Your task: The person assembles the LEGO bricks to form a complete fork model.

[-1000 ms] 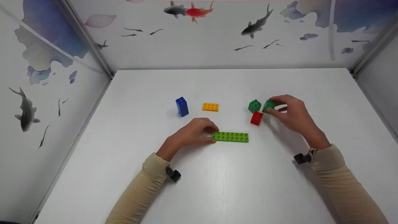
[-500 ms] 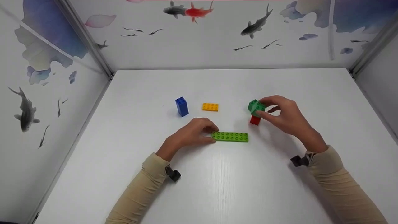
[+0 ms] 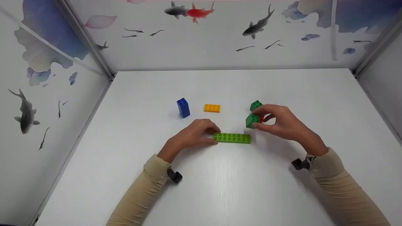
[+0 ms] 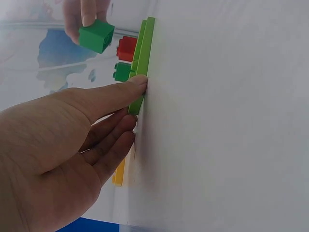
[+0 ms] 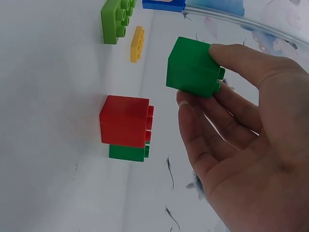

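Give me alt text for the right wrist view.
The right hand pinches a green block above the white table. On it, a red block partly hides a second green block; near the top edge are a light green plate, yellow plate and cropped blue block.

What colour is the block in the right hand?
That block is green, seen best in the right wrist view.

The place looks like a walled booth; its wider setting cannot be told. Pale panels printed with fish close the far and left edges of the white worktop, and grey metal posts meet its far corners.
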Action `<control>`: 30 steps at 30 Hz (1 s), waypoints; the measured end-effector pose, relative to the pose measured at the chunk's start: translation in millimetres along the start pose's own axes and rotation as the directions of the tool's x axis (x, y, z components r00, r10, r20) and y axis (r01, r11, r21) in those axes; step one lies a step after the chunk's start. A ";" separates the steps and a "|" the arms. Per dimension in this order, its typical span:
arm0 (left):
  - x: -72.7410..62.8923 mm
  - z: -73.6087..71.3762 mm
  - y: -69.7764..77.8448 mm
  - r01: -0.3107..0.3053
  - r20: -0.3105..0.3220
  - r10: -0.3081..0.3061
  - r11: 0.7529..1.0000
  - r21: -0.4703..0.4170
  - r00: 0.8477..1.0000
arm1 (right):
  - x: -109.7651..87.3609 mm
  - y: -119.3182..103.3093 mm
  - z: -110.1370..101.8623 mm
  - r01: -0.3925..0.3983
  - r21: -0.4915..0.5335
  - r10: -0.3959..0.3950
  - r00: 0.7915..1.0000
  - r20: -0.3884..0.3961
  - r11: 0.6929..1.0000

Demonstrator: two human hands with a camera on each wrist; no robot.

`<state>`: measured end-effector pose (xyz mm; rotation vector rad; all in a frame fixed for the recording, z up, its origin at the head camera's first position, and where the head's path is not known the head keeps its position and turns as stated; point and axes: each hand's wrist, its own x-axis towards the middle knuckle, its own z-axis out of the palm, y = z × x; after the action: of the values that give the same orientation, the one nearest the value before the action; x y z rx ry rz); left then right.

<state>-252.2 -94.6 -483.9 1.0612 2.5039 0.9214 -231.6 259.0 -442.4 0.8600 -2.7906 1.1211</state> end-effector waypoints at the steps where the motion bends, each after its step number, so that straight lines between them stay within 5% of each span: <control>1: -0.1 0.0 -0.1 0.000 0.000 0.000 1.000 -0.003 1.000 | 0.2 -0.2 0.6 0.002 0.003 -0.002 1.000 0.013 1.000; 30: -0.5 0.3 2.4 -0.009 -0.007 0.009 1.000 -0.010 1.000 | 1.2 -2.2 19.6 -0.050 0.028 0.044 0.979 0.199 0.998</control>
<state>-250.4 -93.6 -482.6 1.0686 2.4995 0.9415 -228.0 244.5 -455.3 0.9642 -2.9739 1.1515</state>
